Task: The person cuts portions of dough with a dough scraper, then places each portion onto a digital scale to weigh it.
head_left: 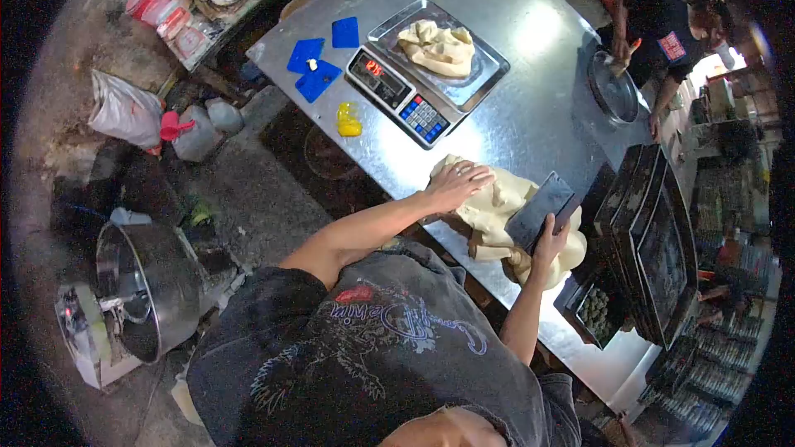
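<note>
A large pale mass of dough (495, 207) lies on the near edge of the metal table, with a rolled piece of it at the front. My left hand (458, 185) rests on the dough's left part, fingers stretched out over it. In my right hand (550, 240) is a dark rectangular dough scraper (542, 209), its blade against the right part of the dough; the grip is partly hidden by my fingers. Beyond my hands, a lump of dough (439, 48) sits on the tray of a digital scale (400, 91) with a lit red display.
Blue plastic pieces (318, 79) and yellow lumps (349, 119) lie left of the scale on the metal table (530, 91). Stacked dark trays (642, 240) stand close at my right. Across the table, a co-worker (662, 29) reaches to a round pan (613, 87). A mixer bowl (149, 290) stands at left.
</note>
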Action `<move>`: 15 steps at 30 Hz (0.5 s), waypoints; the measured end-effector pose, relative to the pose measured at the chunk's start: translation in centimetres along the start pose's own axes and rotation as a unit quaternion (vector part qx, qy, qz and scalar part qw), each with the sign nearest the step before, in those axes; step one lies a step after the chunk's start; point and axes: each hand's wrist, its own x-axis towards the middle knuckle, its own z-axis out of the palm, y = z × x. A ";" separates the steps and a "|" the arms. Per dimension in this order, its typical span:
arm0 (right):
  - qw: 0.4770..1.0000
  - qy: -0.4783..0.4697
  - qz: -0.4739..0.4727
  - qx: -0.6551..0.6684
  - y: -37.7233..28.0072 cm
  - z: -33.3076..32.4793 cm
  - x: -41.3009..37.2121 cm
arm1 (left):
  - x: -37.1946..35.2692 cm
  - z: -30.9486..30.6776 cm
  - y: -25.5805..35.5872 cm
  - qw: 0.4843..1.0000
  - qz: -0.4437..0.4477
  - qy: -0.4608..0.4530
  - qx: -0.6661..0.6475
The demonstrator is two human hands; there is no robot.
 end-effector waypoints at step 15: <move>0.964 0.106 0.021 -0.243 -0.5 1.6 -1.4 | -0.2 -2.8 -6.3 0.986 0.003 -0.082 -0.144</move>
